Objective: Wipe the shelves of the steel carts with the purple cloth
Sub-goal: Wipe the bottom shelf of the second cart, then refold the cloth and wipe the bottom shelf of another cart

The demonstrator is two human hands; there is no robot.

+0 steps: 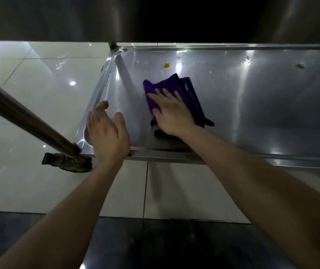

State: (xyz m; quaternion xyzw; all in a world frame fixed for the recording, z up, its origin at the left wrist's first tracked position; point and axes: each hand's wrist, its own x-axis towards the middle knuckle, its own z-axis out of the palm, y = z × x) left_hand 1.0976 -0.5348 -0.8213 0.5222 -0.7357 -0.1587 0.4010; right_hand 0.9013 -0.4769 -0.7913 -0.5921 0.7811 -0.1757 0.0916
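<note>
Nearest the camera a dark strip of floor [135, 245] runs under both bare forearms, and pale glossy tiles [29, 191] lie beyond it. The arms reach forward to the low shelf [252, 113] of a steel cart, whose front rim [174, 155] crosses the view just past the wrists.

The left hand [106, 133] is at the shelf's near left corner, open, fingers straight and close together, thumb apart, holding nothing. Its heel sits over the front rim; whether the palm touches the steel or hovers just above it is hard to tell. Just left of it a caster [66, 164] stands on the tiles under the corner, and a round steel post [25, 117] slants up from there toward the left edge.

Further in, the right hand [171, 111] lies flat with spread fingers, pressing down on the purple cloth [174, 82]. The cloth lies rumpled on the left half of the shelf, its folds showing beyond the fingertips and on both sides of the hand.

Beyond the cloth, near the back rim, a small yellow spot [166, 65] sits on the steel. To its right are some wet-looking marks [246, 61] and a brownish speck [300, 66]. Above everything, the dark underside of the upper shelf [58, 16] fills the top.
</note>
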